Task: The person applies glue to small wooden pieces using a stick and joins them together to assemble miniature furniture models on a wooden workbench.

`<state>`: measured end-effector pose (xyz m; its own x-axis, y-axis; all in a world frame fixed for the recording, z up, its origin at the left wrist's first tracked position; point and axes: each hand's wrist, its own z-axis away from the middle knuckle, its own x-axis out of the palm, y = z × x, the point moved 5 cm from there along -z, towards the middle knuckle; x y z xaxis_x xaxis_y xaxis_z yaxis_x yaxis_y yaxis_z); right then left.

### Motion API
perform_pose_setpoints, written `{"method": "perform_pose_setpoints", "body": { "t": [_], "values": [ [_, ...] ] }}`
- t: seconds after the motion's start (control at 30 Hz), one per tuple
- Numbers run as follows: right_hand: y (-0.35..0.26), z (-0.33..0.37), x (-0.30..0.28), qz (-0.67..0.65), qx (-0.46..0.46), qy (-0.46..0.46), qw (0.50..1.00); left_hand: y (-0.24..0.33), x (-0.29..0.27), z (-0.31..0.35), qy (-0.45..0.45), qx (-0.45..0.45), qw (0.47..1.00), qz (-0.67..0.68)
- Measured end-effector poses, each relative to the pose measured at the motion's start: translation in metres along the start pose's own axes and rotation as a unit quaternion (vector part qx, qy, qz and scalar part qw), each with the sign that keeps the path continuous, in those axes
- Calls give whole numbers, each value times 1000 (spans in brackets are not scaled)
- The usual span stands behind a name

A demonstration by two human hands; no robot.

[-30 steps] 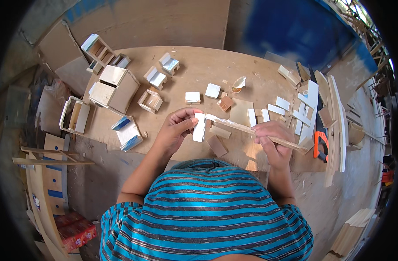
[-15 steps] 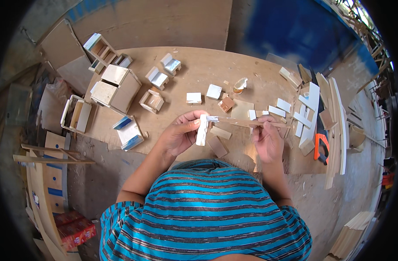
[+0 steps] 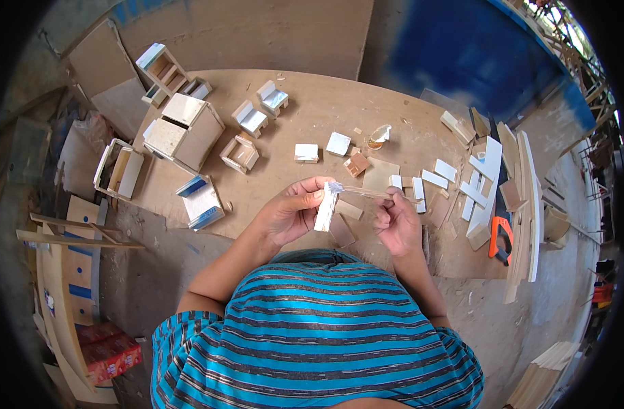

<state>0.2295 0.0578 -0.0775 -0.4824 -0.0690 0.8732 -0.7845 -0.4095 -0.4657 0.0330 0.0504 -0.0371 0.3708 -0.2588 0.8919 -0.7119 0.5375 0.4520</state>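
My left hand [image 3: 289,217] is closed round a short white-painted wood piece [image 3: 325,210], held tilted above the near part of the table. A pale smear coats its upper end. My right hand [image 3: 401,223] pinches a thin wooden stick [image 3: 366,193], whose left end touches that smeared end. Below the two hands lie small bare wood pieces [image 3: 350,210]. Farther off stands a small cup [image 3: 378,137] with whitish stuff on its rim, near a little brown block [image 3: 357,164] and two white-topped blocks [image 3: 338,144].
Miniature wooden furniture fills the table's left side: a cabinet [image 3: 188,133], small chairs [image 3: 250,119], an open frame [image 3: 240,155] and a blue-edged piece [image 3: 201,202]. White strips [image 3: 434,179], long slats [image 3: 530,204] and an orange-handled saw [image 3: 500,240] lie right. Red packs [image 3: 111,356] sit lower left.
My right hand has moved left, closer to my left hand, and the stick has turned so its narrow edge shows. The white piece has shifted slightly right. The view has shifted a little.
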Motion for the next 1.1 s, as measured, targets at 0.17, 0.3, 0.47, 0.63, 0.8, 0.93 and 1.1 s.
{"method": "perform_pose_setpoints", "body": {
  "t": [0.17, 0.3, 0.47, 0.63, 0.8, 0.93, 1.1],
  "values": [
    [-10, 3, -5, 18, -21, 28, 999, 1, -3, 1, 1, 17, 1000, 16],
    [-21, 7, -5, 62, -74, 39, 995, 3, -3, 3, 56, 9, 998, 2],
    [-32, 14, 10, 81, -123, 19, 989, 7, -2, 4, 91, 24, 995, -41],
    [-55, 27, 37, 228, -233, 13, 945, 21, 4, 9, 134, 55, 980, -135],
    [-69, 40, 66, 376, -330, -33, 865, 34, 0, 14, 161, 94, 945, -270],
    [-69, 38, 71, 421, -337, -59, 840, 35, -3, 11, 136, 100, 924, -342],
    [-87, 23, 57, 526, -339, 55, 778, 33, -12, 15, 158, 116, 911, -364]
  ]
}}
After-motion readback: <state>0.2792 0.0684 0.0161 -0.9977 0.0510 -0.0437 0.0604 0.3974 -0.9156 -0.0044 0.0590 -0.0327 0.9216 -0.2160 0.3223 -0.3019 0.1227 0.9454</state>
